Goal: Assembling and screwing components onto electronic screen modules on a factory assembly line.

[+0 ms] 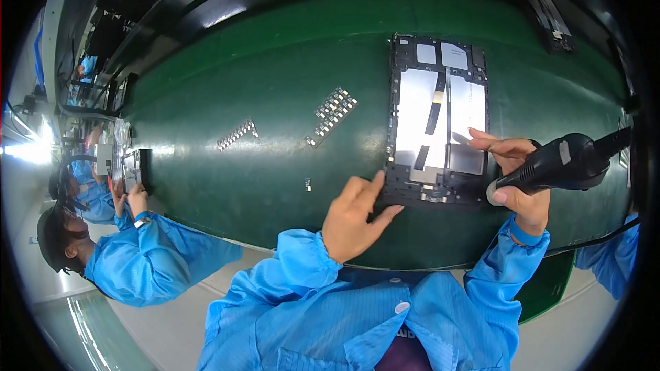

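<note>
Device frame: the black and silver device frame (412,110) lies flat on the green work surface (275,216) in front of you, right of centre, its long sides running away from you; dark ribbon strips (432,117) cross its silver middle.
Left hand: your left hand (354,220) is at the frame's lower left corner, thumb and forefinger spread apart, the forefinger's tip against the edge.
Right hand: your right hand (533,207) grips the black handheld tool (567,161) between thumb and fingers; the fingertips reach over the frame's right side, and whether they touch it you cannot tell from here.
In the way: the tool's front end sits just beside the frame's lower right corner, and your right fingers hide part of that edge.
Small parts: two clusters, the nearer (332,117) and the farther (238,135), lie left of the frame, with a single small piece (308,185) nearer you.
Upper right: another dark device (546,17) lies well apart.
Right side: a black cable (591,238) runs along the near edge, by a blue sleeve (608,261).
Far left: a co-worker (148,257) handles a dark-edged device (142,165).
</note>
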The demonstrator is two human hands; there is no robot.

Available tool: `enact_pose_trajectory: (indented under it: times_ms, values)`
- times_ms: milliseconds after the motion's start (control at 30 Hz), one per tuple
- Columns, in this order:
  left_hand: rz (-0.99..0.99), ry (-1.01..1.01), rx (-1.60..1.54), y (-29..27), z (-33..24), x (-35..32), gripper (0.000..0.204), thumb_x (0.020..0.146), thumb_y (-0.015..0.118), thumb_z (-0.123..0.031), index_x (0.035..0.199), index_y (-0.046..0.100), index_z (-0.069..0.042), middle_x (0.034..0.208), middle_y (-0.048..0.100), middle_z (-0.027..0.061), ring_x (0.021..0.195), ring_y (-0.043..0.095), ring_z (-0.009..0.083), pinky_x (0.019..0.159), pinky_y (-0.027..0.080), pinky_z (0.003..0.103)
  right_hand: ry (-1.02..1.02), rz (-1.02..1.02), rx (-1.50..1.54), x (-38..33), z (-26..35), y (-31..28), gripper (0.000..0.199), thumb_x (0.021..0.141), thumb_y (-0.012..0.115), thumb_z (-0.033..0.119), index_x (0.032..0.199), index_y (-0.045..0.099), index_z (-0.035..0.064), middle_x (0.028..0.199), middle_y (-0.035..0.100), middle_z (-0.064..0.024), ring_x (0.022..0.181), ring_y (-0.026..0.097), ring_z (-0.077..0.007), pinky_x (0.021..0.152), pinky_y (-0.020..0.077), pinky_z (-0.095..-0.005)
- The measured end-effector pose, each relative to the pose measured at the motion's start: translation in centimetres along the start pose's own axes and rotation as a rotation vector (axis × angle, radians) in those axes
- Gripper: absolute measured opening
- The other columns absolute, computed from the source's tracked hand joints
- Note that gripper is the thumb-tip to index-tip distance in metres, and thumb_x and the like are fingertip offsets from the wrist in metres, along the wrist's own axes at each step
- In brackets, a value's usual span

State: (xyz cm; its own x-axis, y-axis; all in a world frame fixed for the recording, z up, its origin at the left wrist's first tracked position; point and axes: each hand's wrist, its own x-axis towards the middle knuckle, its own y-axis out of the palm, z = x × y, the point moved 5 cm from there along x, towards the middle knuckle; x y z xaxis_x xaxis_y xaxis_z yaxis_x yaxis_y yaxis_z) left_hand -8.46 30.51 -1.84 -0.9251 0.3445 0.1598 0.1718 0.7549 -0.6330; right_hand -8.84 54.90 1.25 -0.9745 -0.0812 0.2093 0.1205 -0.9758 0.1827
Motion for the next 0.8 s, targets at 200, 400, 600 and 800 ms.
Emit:
enact_pose_trajectory:
  times_ms: [200, 400, 600, 800]
  values:
    - [0.032, 0.107, 0.035, 0.1, -1.1, -1.4, 0.05, 0.069, 0.075, -0.006, 0.114, 0.055, 0.005, 0.077, 0.049, 0.0086, 0.054, 0.049, 0.0143, 0.049, 0.044, 0.025, 0.056, 0.113, 0.089, -0.6, 0.6, -0.3, 0.054, 0.064, 0.075, 0.011, 0.111, 0.05, -0.0003, 0.113, 0.056, -0.0236, 0.119, 0.044, -0.0393, 0.105, 0.0235, -0.0507]
    - [0.171, 0.191, -0.089, -1.1, -2.0, -1.5, 0.044, 0.074, 0.068, -0.002, 0.115, 0.055, 0.005, 0.077, 0.051, 0.0116, 0.059, 0.053, 0.0188, 0.051, 0.045, 0.027, 0.036, 0.123, 0.041, -2.0, 1.6, -1.0, 0.066, 0.062, 0.076, 0.011, 0.119, 0.046, -0.0002, 0.114, 0.056, -0.0252, 0.115, 0.049, -0.0398, 0.104, 0.0259, -0.0484]
    - [-0.006, 0.037, -0.151, -2.4, 0.1, 1.1, 0.042, 0.08, 0.053, 0.008, 0.121, 0.051, 0.001, 0.079, 0.061, 0.0129, 0.065, 0.061, 0.0182, 0.065, 0.049, 0.028, -0.41, -0.317, -0.178, -2.0, 6.2, -3.5, 0.089, 0.067, 0.078, 0.021, 0.136, 0.025, 0.0047, 0.13, 0.036, -0.0337, 0.103, 0.058, -0.0357, 0.082, 0.051, -0.04]
    - [-0.194, 0.053, -0.293, -1.4, 0.7, 3.9, 0.025, 0.076, 0.063, 0.007, 0.1, 0.063, 0.002, 0.088, 0.068, 0.0131, 0.09, 0.064, 0.0236, 0.087, 0.045, 0.036, -0.557, -0.544, -0.232, -3.5, 7.8, -6.5, 0.066, 0.077, 0.068, 0.009, 0.13, 0.03, -0.0009, 0.102, 0.055, -0.0276, 0.074, 0.065, -0.0284, 0.068, 0.0558, -0.0388]
